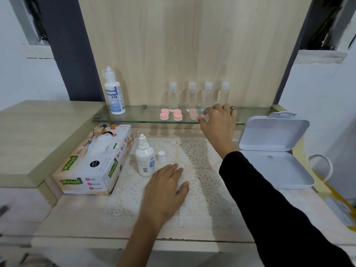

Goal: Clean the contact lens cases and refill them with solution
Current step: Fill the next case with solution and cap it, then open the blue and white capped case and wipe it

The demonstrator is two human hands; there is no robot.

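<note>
Three pink lens cases (164,114) (177,114) (193,113) sit in a row on the glass shelf (134,117). My right hand (217,120) is at the shelf's front edge, fingers curled round a small blue-and-clear lens case (204,114) that it mostly hides. My left hand (166,186) rests flat on the lace mat (202,160). An uncapped white solution bottle (144,158) stands on the mat with its loose cap (161,156) beside it. A bigger solution bottle (114,93) stands at the shelf's left end.
Several clear small bottles (191,96) line the back of the shelf. A tissue box (94,160) lies left of the mat. An open white plastic box (273,151) sits at the right. A wooden back panel rises behind the shelf.
</note>
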